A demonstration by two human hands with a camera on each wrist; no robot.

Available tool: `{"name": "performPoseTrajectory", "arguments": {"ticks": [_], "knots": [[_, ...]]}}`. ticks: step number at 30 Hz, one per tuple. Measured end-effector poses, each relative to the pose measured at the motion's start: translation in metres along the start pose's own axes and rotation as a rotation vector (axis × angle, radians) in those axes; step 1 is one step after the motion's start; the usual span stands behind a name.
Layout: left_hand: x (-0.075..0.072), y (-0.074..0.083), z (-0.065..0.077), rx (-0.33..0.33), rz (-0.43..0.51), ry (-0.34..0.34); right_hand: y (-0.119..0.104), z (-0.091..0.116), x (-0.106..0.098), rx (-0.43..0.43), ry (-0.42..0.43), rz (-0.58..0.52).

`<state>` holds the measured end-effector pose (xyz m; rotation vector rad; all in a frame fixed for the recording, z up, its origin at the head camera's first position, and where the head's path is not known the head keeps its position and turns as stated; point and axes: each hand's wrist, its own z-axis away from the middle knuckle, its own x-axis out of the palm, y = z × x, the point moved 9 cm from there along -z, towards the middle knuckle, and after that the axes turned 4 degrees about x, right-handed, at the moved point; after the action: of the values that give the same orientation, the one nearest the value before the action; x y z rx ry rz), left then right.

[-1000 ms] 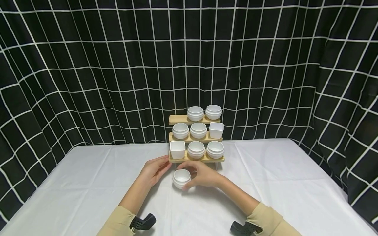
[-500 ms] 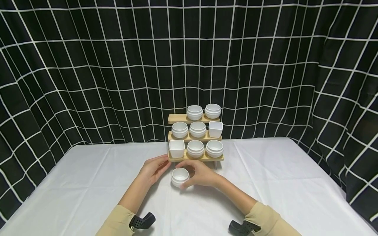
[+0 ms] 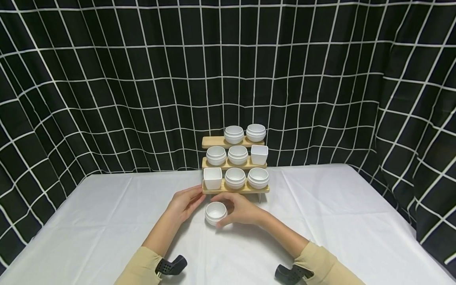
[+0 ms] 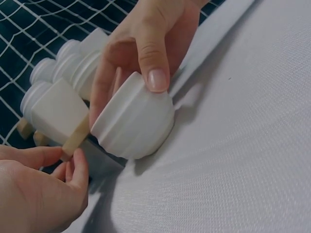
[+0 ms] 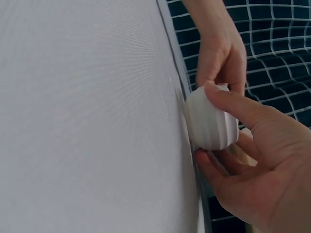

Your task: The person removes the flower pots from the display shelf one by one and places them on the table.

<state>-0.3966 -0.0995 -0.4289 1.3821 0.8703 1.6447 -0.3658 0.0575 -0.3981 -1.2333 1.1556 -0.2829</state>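
Note:
My right hand (image 3: 244, 209) holds a small round white bowl (image 3: 215, 213) with a ridged side, low at the white tablecloth in front of a three-tier wooden stand (image 3: 213, 142). In the right wrist view the thumb lies on one side of the bowl and the fingers on the other. My left hand (image 3: 184, 204) is at the stand's lower left corner. Seen from the left wrist, thumb and fingers pinch the end of the bottom wooden board (image 4: 76, 138). A square white cup (image 3: 212, 178) stands on that board, just above the left hand.
Several round white bowls (image 3: 235, 178) fill the tiers, with another square cup (image 3: 259, 154) at the middle tier's right end. Two bowls stand on the top tier, its left end bare. A black curtain with white grid lines (image 3: 142, 79) hangs behind the white-clothed table (image 3: 338, 206).
The bowl in my right hand has shifted slightly left in front of the stand. My left hand keeps its place at the corner. The whole view has drifted a little.

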Motion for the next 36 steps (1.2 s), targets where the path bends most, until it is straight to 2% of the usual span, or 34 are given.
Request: {"name": "performPoseTrajectory", "arguments": {"ticks": [9, 22, 29, 36], "knots": [[0.000, 0.000, -0.001, -0.013, -0.012, 0.000, -0.003, 0.000, -0.001, 0.000, -0.036, -0.056], [0.001, 0.003, 0.000, -0.005, -0.047, -0.040, -0.007, 0.002, -0.005, 0.036, -0.041, -0.039], [0.003, 0.007, 0.003, 0.019, -0.040, -0.103, -0.011, 0.004, -0.010, 0.042, -0.028, -0.072], [0.003, 0.004, 0.001, 0.006, -0.077, -0.072, -0.013, 0.005, -0.014, 0.047, -0.033, -0.075]]}}
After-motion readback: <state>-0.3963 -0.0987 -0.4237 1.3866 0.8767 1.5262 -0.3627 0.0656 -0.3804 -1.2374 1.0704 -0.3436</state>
